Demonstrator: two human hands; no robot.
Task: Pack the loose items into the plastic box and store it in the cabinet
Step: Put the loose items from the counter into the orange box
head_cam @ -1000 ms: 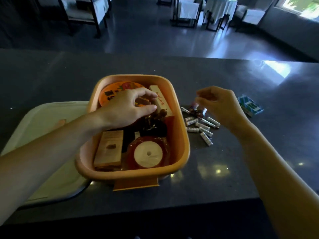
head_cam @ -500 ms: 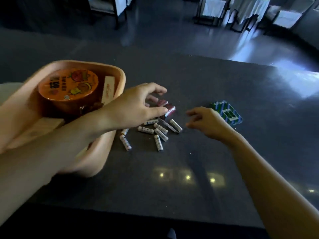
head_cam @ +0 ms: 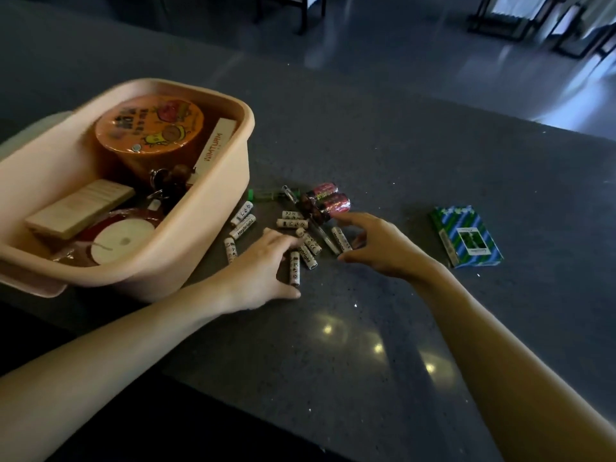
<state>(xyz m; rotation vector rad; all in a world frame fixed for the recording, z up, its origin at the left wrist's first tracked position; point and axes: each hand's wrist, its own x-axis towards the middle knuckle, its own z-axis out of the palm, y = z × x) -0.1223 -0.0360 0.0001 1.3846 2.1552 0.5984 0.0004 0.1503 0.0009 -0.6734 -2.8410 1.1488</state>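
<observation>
The peach plastic box point(head_cam: 213, 235) sits at the left on the dark counter point(head_cam: 383, 155), holding an orange round tub point(head_cam: 150, 126), a wooden block point(head_cam: 80, 208), a ribbon spool point(head_cam: 120, 236), a keyring and a slim carton. Several white batteries point(head_cam: 293, 225) lie scattered right of the box, with two red shiny rolls point(head_cam: 328, 198), a green-tipped tube point(head_cam: 266, 195) and a clear pen. My left hand point(head_cam: 263, 271) lies flat over the near batteries, fingers spread. My right hand point(head_cam: 380, 245) hovers curled over the batteries' right side, holding nothing visible. A blue-green card pack point(head_cam: 465, 236) lies further right.
A pale tray point(head_cam: 30, 131) peeks out behind the box at the far left. Chairs and cloth-covered tables point(head_cam: 520, 11) stand on the shiny floor beyond the counter. The counter's near edge runs just under my forearms.
My left hand left the box and came down onto the batteries. My right hand moved from the red rolls to the batteries' right side. The view swung right, so the box sits further left.
</observation>
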